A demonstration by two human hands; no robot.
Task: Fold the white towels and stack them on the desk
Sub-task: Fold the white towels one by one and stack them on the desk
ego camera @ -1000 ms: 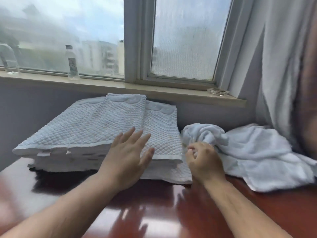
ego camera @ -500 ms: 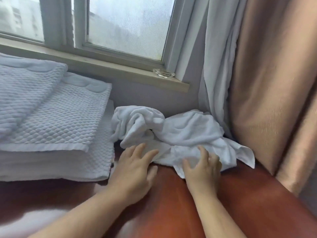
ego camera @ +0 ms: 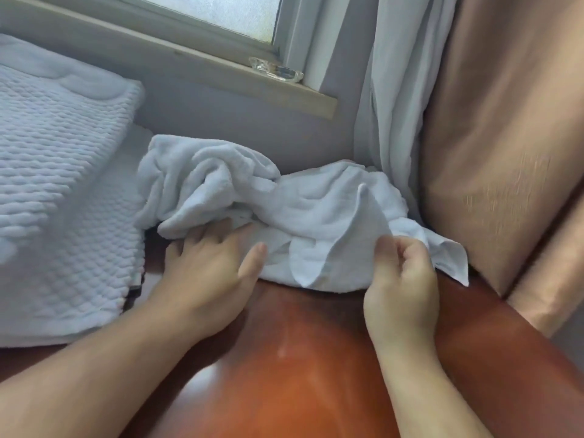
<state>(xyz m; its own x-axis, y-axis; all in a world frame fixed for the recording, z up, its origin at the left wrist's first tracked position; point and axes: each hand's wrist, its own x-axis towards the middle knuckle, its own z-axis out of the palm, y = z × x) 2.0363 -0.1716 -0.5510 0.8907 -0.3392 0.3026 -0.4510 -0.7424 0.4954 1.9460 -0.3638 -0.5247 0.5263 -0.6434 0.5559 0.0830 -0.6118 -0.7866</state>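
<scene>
Head view: a crumpled terry towel [ego camera: 284, 210] lies bunched at the back of the desk [ego camera: 300, 374], against the wall and just beside the folded stack of waffle-weave towels [ego camera: 63, 184]. The left hand [ego camera: 205, 267], fingers nearly straight, slides under a loose fold (likely hunting for an edge). The right hand [ego camera: 401, 273] is curled, seemingly pinching the near hem, probably to shake the cloth flat. Soft looped pile, lumpy and twisted, sits on glossy reddish wood; a tan curtain [ego camera: 505, 137] hangs close on the right.

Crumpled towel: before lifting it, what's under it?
Under the crumpled towel, reddish desk shows at the near edge, where the left hand tucks beneath. Anything else is covered.
</scene>
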